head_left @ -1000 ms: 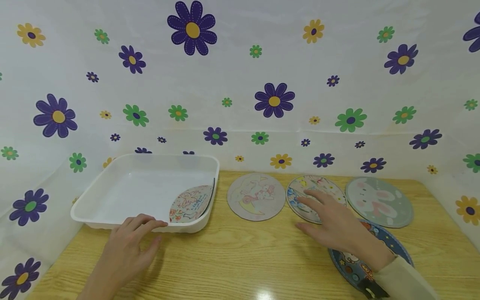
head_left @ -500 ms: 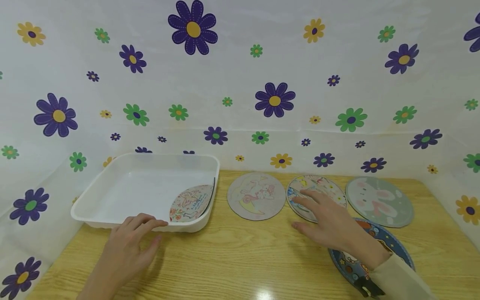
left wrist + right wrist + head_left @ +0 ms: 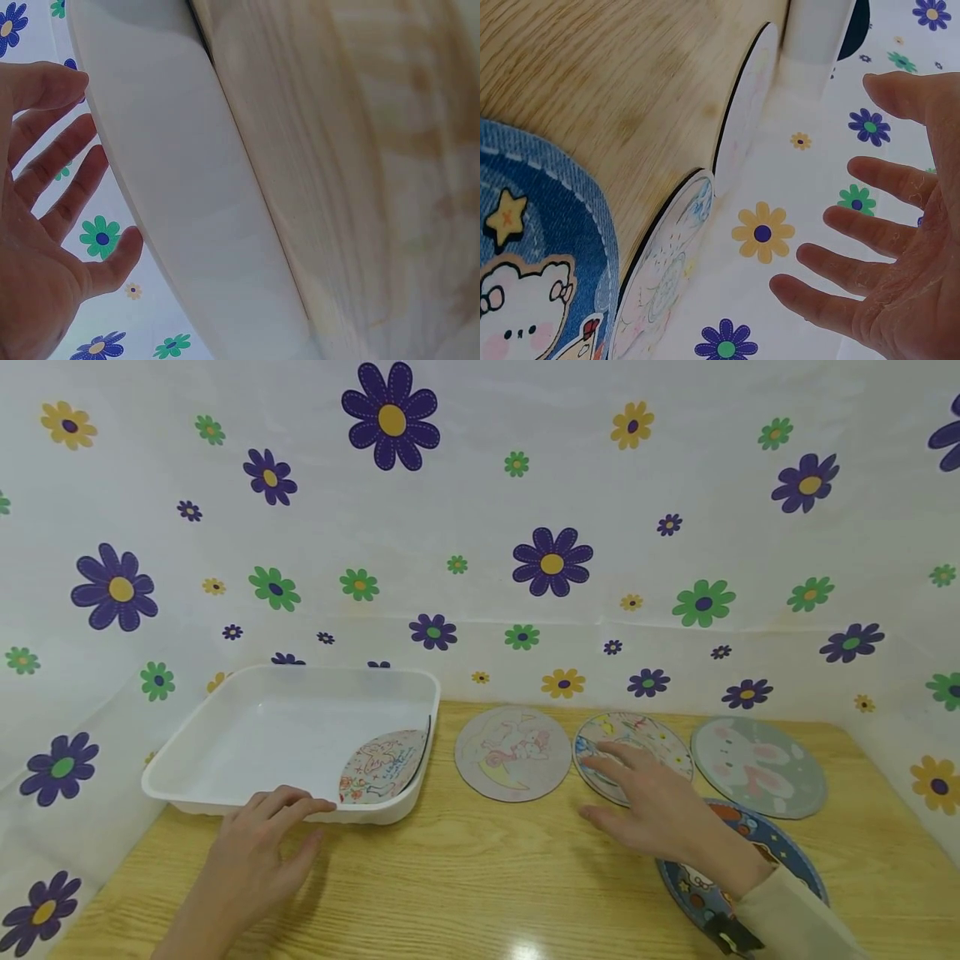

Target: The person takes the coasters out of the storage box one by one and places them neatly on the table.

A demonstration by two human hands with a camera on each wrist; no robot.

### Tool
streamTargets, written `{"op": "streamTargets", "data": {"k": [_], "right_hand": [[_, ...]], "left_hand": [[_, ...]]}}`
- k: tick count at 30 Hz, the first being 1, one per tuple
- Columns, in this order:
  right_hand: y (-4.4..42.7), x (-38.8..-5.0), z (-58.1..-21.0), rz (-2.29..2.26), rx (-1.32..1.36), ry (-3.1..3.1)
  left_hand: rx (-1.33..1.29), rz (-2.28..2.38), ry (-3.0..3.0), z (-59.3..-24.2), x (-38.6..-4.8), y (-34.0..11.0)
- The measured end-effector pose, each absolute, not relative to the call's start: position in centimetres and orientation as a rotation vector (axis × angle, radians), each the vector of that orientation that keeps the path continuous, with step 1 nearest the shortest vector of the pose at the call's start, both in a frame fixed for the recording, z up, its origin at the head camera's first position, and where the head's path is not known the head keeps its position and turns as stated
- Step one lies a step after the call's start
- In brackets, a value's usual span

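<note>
In the head view my left hand (image 3: 258, 852) has its fingertips on the front rim of a white plastic tray (image 3: 187, 797). The left wrist view shows those fingers spread against the tray wall (image 3: 172, 165). A round mat with pink drawings (image 3: 382, 768) leans in the tray's right front corner. My right hand (image 3: 667, 814), fingers spread and holding nothing, is over a flower-patterned round mat (image 3: 660, 731) and covers part of it. Its forearm crosses above a blue denim-print round mat (image 3: 791, 852). In the right wrist view the right hand (image 3: 892, 232) is apart from the mats.
A pale round mat with a moon picture (image 3: 513, 752) lies right of the tray. At the far right is a grey-green rabbit mat (image 3: 757, 768). All lie on a wood-grain table (image 3: 480, 877). A flowered cloth (image 3: 465, 510) hangs behind and at the sides.
My right hand has shifted slightly left over the flower-patterned mat. The left hand stays at the tray rim, and the mats have not moved.
</note>
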State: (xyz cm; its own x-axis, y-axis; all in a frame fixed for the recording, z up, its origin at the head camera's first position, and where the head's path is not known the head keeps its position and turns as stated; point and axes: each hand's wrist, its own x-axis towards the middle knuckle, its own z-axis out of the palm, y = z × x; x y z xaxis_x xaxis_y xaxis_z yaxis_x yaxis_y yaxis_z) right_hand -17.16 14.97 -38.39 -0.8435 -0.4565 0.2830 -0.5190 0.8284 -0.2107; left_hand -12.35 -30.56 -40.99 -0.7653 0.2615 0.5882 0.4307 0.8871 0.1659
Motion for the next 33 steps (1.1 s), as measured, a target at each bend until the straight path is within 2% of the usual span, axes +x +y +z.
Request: {"op": "streamTargets", "data": {"k": [33], "right_hand": [[12.4,-18.6,-38.2,0.441,0.836,-2.839]], "left_hand": [[-0.467,-0.381,-2.500,-41.0,-12.3,-30.4]]}}
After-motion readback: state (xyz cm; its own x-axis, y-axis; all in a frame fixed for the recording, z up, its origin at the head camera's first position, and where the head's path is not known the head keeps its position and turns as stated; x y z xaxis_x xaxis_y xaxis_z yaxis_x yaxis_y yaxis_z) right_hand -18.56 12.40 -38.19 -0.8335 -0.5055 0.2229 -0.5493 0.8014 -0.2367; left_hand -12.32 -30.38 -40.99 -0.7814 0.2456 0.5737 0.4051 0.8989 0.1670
